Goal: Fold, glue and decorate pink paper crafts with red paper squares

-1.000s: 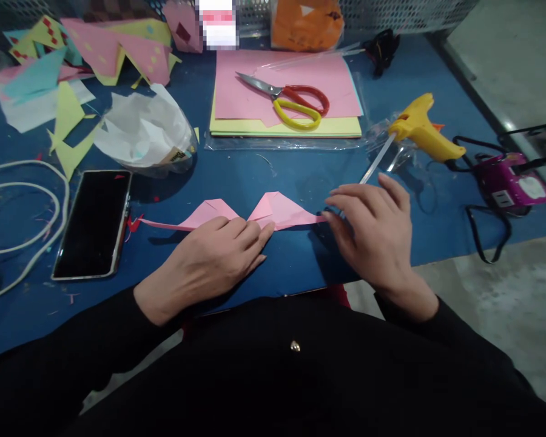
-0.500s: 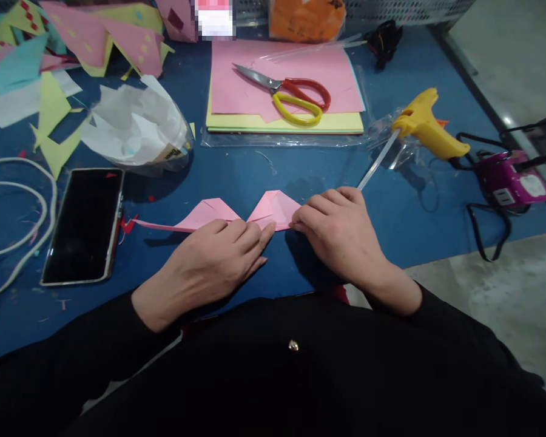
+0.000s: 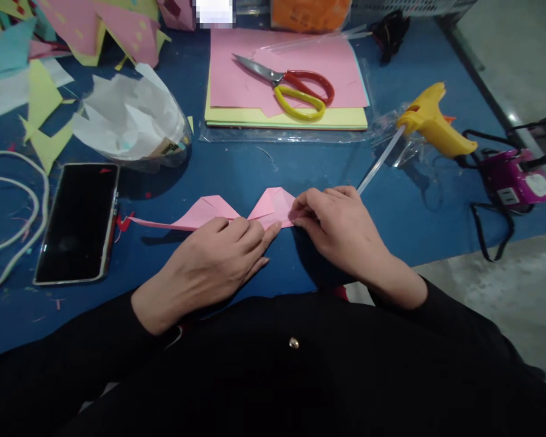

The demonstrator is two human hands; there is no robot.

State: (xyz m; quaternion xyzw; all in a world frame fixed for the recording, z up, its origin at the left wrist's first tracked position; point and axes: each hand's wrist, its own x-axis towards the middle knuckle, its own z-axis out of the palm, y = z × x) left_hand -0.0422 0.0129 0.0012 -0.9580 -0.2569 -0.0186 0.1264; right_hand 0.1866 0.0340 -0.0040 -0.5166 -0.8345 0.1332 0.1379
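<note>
The left grip, closure unclear, presses one folded pink paper; the right grip pinches it. One phone lies left.

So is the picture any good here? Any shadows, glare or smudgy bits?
Head view: dark shadows lie on the blue table beneath the right hand and the free end of the pink paper; head view: the button glints; head view: a white patch at the top is pixelated.

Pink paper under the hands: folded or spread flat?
Folded, at least partly: creases and an overlapping flap show at the right peak of the pink paper. The left hand covers its middle.
</note>
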